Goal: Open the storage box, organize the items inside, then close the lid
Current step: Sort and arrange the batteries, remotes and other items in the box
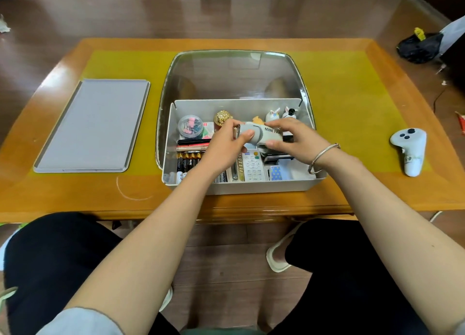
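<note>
Head view, sorting step: storage box (241,183) open mid-worktop, clear lid (234,75) raised behind; left hand (226,143) and right hand (294,141) both grip mini fan (261,136) above box; next, probably seating it in a free gap inside.

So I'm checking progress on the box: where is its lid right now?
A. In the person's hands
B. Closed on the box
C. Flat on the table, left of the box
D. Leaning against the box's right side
C: the grey lid lies flat on the table, left of the open storage box, while both hands hold a mini fan.
</note>
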`<state>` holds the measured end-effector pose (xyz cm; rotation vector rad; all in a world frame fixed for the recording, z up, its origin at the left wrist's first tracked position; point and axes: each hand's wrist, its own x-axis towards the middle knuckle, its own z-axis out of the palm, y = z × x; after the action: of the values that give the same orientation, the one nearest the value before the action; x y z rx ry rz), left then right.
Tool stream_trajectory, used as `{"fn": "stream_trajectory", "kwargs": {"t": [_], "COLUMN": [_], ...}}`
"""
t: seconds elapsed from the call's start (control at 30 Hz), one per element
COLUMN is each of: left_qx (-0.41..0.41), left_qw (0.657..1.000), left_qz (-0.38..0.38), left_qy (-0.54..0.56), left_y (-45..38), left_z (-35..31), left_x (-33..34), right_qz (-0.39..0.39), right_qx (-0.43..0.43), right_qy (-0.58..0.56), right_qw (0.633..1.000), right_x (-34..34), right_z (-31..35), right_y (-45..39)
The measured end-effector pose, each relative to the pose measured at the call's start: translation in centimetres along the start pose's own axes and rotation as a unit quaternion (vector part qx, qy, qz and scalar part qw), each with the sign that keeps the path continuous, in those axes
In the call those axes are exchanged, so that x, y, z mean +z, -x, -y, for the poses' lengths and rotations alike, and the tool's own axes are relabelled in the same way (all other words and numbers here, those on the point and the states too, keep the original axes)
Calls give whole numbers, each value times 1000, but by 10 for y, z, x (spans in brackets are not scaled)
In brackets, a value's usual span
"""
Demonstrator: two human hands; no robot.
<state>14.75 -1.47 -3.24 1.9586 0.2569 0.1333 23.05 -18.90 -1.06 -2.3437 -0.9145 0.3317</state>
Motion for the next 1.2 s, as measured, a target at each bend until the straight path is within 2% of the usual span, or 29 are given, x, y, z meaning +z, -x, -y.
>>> {"fn": "stream_trajectory", "kwargs": {"t": [0.07, 0.2, 0.37, 0.53, 0.7, 0.87, 1.0, 1.2], "left_qx": [-14, -27, -15, 13, 25, 25, 50, 56], "left_qw": [1000, 999, 990, 960, 948, 943, 945, 937], "left_qz": [-3, 10, 55, 122, 157, 164, 104, -93], "left_qy": [0, -15, -129, -251, -274, -289, -306, -331], "left_y": [-7, -14, -14, -8, -9, -5, 1, 17], "left_z": [-3, -5, 2, 10, 8, 7, 5, 16], "left_x": [10, 25, 28, 34, 38, 39, 27, -21], "right_qz": [-3, -10, 29, 78, 60, 88, 115, 92], "right_qx": [-34, -25, 21, 38, 37, 40, 107, 87], "right_qy": [93, 151, 249, 337, 356, 357, 325, 326], "right_qw": [995, 988, 968, 938, 932, 929, 933, 937], "right_x": [-1, -2, -8, -4, -2, 2, 10, 29], "right_z": [-6, -21, -34, -33, -32, -31, -29, -7], "right_y": [-6, -16, -26, -28, -23, -20, -15, -1]}}
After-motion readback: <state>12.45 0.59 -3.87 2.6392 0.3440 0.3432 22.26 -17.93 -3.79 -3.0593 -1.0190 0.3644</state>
